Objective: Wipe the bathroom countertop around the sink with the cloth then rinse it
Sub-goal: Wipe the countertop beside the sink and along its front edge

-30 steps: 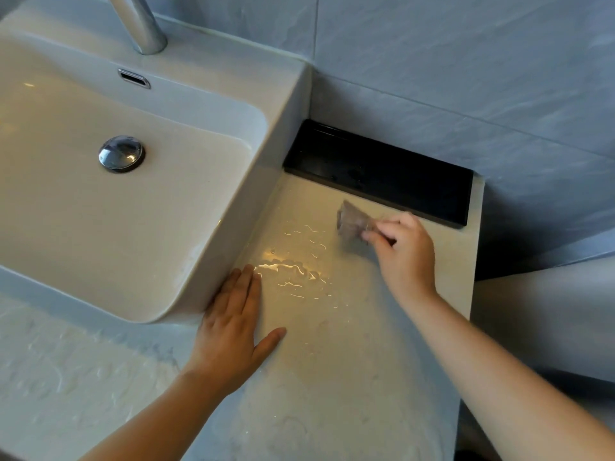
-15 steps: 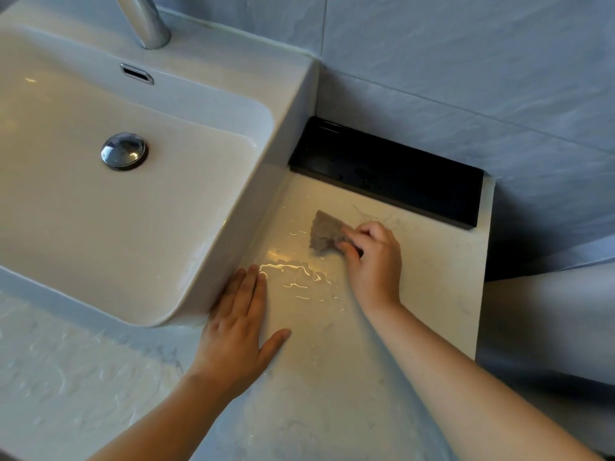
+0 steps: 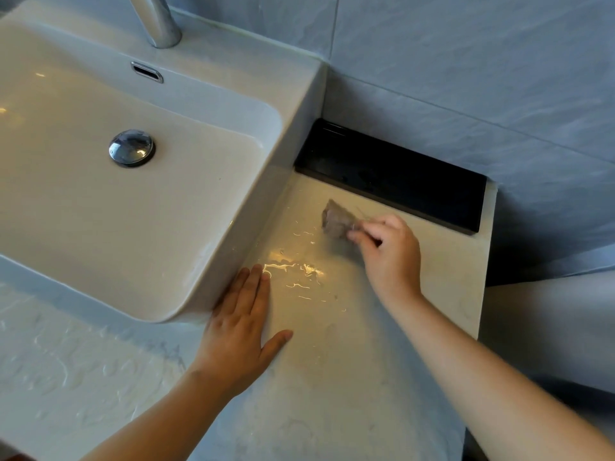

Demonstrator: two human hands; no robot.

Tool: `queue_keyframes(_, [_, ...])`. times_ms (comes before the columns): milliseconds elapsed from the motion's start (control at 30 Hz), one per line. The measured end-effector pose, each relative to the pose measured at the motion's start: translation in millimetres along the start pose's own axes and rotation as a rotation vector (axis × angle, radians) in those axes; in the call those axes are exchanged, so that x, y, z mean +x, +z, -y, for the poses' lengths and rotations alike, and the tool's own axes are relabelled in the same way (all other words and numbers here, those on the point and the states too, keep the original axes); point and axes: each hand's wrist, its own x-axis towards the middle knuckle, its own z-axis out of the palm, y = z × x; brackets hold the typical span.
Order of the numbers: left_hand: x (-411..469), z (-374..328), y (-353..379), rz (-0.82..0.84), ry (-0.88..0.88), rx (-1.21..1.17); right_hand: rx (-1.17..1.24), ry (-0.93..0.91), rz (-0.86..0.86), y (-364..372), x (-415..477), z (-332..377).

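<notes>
Pale, marble-veined bench beside a white vessel sink, seen from above. Fingers of the right hand are curled and clamped on a small crumpled grey-brown cloth. The cloth lies against the bench to the right of the sink, just in front of a black rectangular tray set along the back wall. The left hand lies flat on the bench just beside the sink's near right corner, its fingers straight and together and its thumb spread. Between the two hands a film of water glints with warm reflected light, and more rippled wetness covers the bench in front of the sink. The basin shows a chrome drain stopper, an overflow slot and the base of a chrome faucet. Large grey-blue wall tiles close the corner behind.
</notes>
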Motion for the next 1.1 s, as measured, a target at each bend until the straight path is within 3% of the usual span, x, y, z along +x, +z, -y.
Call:
queue_keyframes(133, [0,0,0,-0.009,0.002,-0.021,-0.127,-0.02,0.001,16,46,-16])
queue_keyframes(367, [0,0,3,-0.04,0.001,-0.031,-0.099,0.064,-0.114,42,42,-23])
queue_keyframes(833, [-36,2,-1,-0.005,-0.04,-0.063,0.0,-0.178,0.157,41,-53,12])
queue_keyframes(967, [-40,9,4,-0.007,0.002,-0.071,0.112,-0.131,0.311,28,-51,16])
queue_keyframes(1100, [-39,14,6,-0.021,0.027,-0.091,0.108,-0.092,0.168,23,1,25])
